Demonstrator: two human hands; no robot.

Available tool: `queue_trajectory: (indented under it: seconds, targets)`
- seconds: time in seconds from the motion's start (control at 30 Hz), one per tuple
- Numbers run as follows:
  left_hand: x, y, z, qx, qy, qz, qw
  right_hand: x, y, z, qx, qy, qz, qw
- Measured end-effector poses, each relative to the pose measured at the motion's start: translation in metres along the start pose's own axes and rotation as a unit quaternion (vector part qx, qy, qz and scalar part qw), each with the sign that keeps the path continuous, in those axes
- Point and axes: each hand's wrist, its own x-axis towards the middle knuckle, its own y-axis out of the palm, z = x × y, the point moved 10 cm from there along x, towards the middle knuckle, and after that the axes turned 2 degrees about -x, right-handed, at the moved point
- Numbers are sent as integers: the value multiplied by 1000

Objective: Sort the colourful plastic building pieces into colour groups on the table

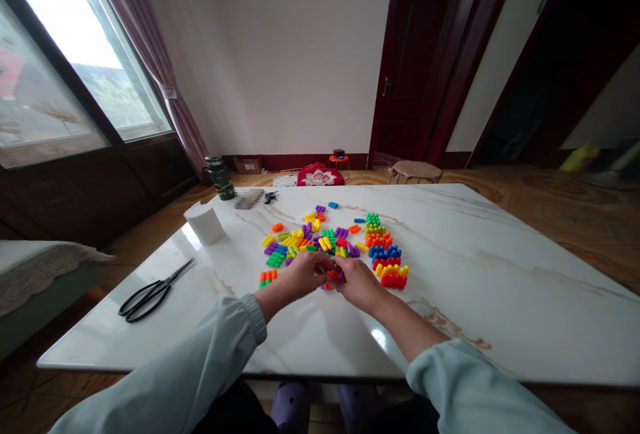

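Note:
My left hand (304, 274) and my right hand (359, 282) meet over the near edge of a scatter of small coloured plastic building blocks (310, 237) on a white marble table (475, 274). Both hands have their fingers curled around a small red and purple block piece (333, 277) held between them. To the right of my hands lies a joined strip of blocks (384, 251) in green, orange, blue, yellow and red rows. A lone orange and green piece (268, 277) lies just left of my left hand.
Black scissors (153, 293) lie at the table's left front. A white paper roll (205, 223) and a camouflage cup (220, 177) stand at the far left corner, with keys (270, 197) nearby. A stool (416, 170) and a red cushion (320, 176) are on the floor beyond.

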Motion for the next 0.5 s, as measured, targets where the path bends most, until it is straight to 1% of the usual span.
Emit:
queue_trajectory:
  seconds: [0.33, 0.5]
  targets:
    - [0, 0, 0, -15, 0, -3, 1000, 0, -1, 3, 10, -25, -17, 1000]
    - [0, -3, 6, 18, 3, -24, 1000, 1, -6, -1, 18, -10, -37, 999]
